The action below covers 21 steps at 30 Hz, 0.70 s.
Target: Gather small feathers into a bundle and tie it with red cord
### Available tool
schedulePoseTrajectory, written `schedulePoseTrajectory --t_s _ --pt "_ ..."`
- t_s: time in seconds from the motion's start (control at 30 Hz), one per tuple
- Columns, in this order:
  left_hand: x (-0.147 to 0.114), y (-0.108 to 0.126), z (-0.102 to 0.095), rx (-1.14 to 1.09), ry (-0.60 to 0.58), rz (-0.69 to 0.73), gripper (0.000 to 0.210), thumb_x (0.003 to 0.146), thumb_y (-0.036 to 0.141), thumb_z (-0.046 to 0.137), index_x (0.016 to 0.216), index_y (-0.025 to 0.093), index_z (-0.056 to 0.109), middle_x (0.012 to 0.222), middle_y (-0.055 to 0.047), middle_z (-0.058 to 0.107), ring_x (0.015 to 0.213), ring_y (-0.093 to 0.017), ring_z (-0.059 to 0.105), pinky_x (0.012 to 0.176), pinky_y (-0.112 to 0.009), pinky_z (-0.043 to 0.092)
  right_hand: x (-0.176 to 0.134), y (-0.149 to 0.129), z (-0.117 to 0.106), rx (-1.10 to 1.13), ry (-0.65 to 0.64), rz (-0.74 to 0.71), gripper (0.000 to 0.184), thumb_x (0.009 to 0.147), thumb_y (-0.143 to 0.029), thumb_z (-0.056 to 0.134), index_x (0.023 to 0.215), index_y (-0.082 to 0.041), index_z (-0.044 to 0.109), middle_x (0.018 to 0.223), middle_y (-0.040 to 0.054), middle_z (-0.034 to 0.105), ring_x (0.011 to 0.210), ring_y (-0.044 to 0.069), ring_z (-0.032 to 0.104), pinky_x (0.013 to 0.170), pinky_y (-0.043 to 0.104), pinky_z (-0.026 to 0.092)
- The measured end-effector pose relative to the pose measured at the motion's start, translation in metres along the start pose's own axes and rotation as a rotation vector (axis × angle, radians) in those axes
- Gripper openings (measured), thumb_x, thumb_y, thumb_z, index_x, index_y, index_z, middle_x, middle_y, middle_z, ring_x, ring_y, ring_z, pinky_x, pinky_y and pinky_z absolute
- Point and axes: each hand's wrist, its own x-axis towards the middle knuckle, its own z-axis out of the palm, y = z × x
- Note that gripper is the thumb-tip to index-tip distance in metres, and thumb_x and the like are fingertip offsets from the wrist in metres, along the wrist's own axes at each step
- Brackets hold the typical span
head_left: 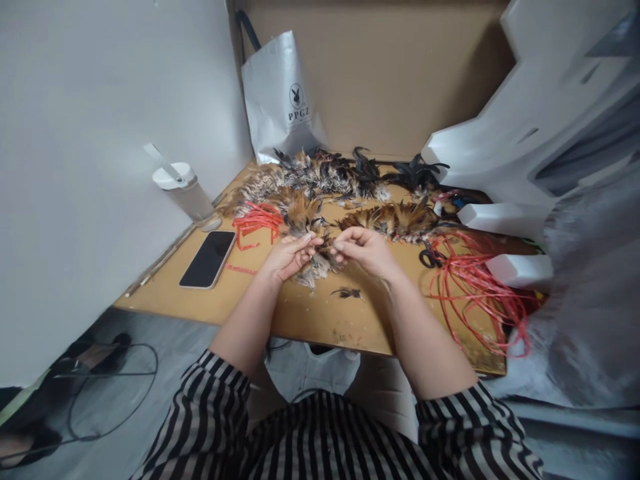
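- Head view: left hand [294,258] above the surface [240,299]; whether its fingers grip anything cannot be told.
- Right hand [364,252], beside it: fingers pinched together on small feathers [328,249] between the hands.
- Feather bundles [325,176] lie far, beyond both hands.

Rocking a black and grey-beige striped fabric shirt [330,437], stripes running lengthwise down the front. The roomy striped left sleeve [207,407] and matching right sleeve [473,427] quit around the elbows; left hand [295,257] and right hand [367,252] are bare. Plain off-white trousers [383,390] down below.
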Motion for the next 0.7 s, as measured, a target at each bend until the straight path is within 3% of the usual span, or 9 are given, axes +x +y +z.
schedulePoseTrajectory --t_s 0.07,0.17,0.3,0.4,0.53,0.7 --pt "0.0 -0.001 0.001 0.008 -0.019 -0.044 0.011 0.073 0.014 0.063 0.083 0.009 0.065 0.084 -0.011 0.069 0.054 -0.006 0.059 0.044 -0.012 0.044 0.003 0.0 -0.003 0.209 0.07 0.039 0.025 0.064 -0.036 0.067 0.075 -0.017 0.055 0.069 0.0006 0.061 0.054 0.009 0.052 0.051 0.023 0.04" --pt "-0.002 -0.003 0.002 0.026 -0.063 -0.108 0.01 0.075 0.014 0.062 0.083 0.009 0.065 0.091 -0.012 0.069 0.057 -0.008 0.061 0.045 -0.013 0.044 0.008 0.007 -0.002 0.351 0.111 0.058 0.026 0.061 -0.035 0.071 0.073 -0.018 0.055 0.06 -0.0034 0.054 0.05 0.007 0.046 0.046 0.021 0.035" --pt "-0.005 -0.004 0.004 0.021 -0.119 -0.121 0.009 0.075 0.015 0.061 0.081 0.01 0.066 0.097 -0.013 0.067 0.062 -0.009 0.061 0.048 -0.016 0.047 0.014 0.016 0.006 0.367 0.277 -0.005 0.026 0.061 -0.037 0.07 0.073 -0.019 0.055 0.052 -0.0058 0.044 0.048 0.007 0.042 0.044 0.02 0.033" --pt "-0.006 -0.006 0.004 -0.012 -0.142 -0.118 0.009 0.075 0.015 0.062 0.081 0.011 0.066 0.103 -0.012 0.066 0.065 -0.01 0.062 0.051 -0.016 0.047 0.015 0.021 0.013 0.273 0.454 -0.102 0.026 0.064 -0.039 0.066 0.077 -0.02 0.056 0.057 -0.0042 0.05 0.051 0.008 0.045 0.048 0.021 0.037" --pt "-0.006 -0.006 0.007 -0.059 -0.126 -0.116 0.008 0.074 0.015 0.062 0.08 0.012 0.067 0.103 -0.011 0.066 0.066 -0.009 0.063 0.051 -0.015 0.047 0.012 0.026 0.023 0.193 0.395 -0.146 0.025 0.067 -0.04 0.064 0.08 -0.019 0.057 0.068 -0.0002 0.061 0.063 0.012 0.055 0.062 0.025 0.044" --pt "-0.003 -0.004 0.01 -0.035 -0.029 -0.044 0.007 0.073 0.012 0.062 0.077 0.01 0.067 0.083 -0.008 0.069 0.057 -0.006 0.059 0.051 -0.013 0.046 0.012 0.03 0.025 0.124 0.339 -0.126 0.025 0.066 -0.04 0.064 0.077 -0.018 0.059 0.075 0.002 0.063 0.069 0.013 0.056 0.068 0.027 0.045"
